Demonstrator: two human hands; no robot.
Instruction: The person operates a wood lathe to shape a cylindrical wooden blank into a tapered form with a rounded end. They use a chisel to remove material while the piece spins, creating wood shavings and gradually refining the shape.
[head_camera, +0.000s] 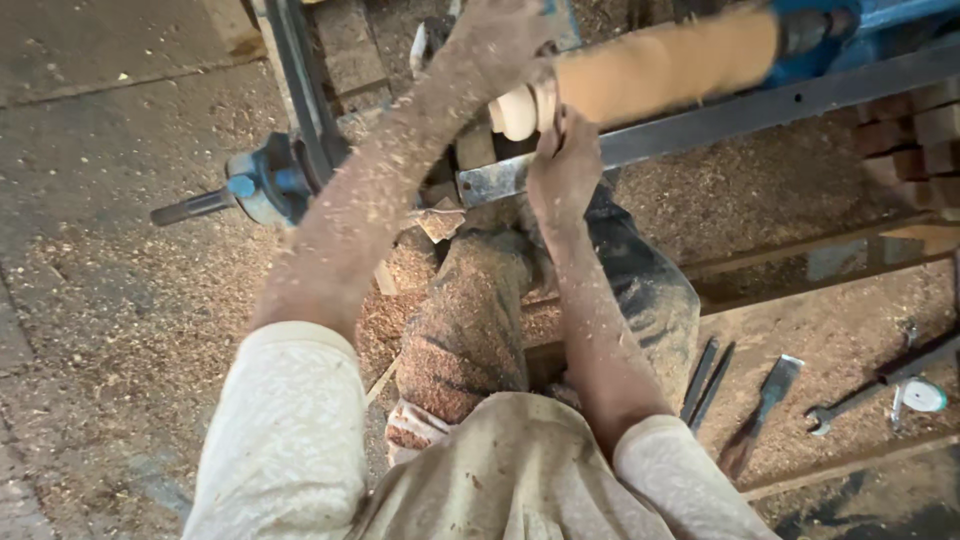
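On the lathe, a wooden piece (650, 65) is mounted; its pale end is pinched by the right hand (563, 160), while the left hand (495, 40) is laid over it, fingers hidden.

Far and right of centre, a long round wooden workpiece (660, 65) lying across a blue metal lathe (830, 40), just behind a flat steel tool-rest bar (740, 115). Left hand (500, 40) over the workpiece's left end; right hand (562, 165) just below that end, against the bar. Blue shaft housing (255, 185) far left of the hands. Near right, on the sawdust-strewn floor (130, 300): two dark chisels (705, 380), a flat-bladed chisel (765, 400) to their right, a metal spanner (880, 380) beyond.
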